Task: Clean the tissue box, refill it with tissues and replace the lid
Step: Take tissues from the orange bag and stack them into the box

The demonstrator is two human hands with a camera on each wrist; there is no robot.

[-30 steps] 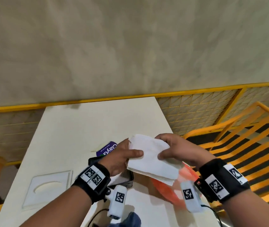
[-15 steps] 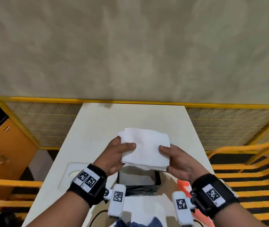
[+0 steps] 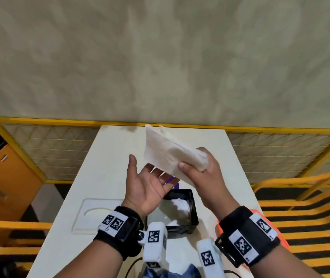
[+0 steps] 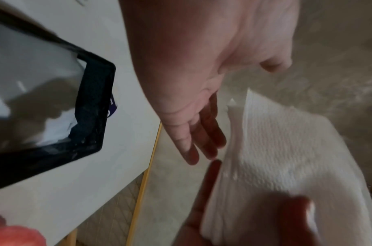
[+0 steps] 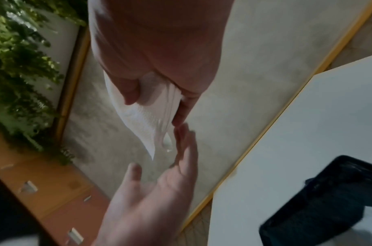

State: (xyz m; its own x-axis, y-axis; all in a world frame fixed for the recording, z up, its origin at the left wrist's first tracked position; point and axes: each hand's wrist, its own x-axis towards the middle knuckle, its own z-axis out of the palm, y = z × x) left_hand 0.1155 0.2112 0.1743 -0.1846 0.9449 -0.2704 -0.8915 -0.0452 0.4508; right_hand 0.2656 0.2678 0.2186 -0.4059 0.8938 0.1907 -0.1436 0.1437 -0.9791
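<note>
My right hand point(image 3: 198, 169) grips a thick stack of white tissues point(image 3: 170, 153) by its lower right end and holds it tilted up above the table. The same stack of tissues point(image 4: 286, 166) point(image 5: 147, 119) shows in both wrist views. My left hand point(image 3: 148, 181) is open, palm up, its fingertips just under the stack's lower edge. Below both hands stands the black tissue box point(image 3: 180, 213), lidless, with white tissue inside. The white lid point(image 3: 97, 215) with an oval slot lies flat on the table left of the box.
The white table point(image 3: 103, 167) runs away from me to a yellow-framed mesh partition point(image 3: 59, 153). A purple packet point(image 3: 173, 184) peeks out behind the box. An orange object point(image 3: 264, 217) lies at the table's right edge. Yellow chairs stand on both sides, an orange cabinet point(image 3: 3, 187) at left.
My left hand has let go of the tissue stack and turned palm up. My right hand has lifted and tilted the stack upward.
</note>
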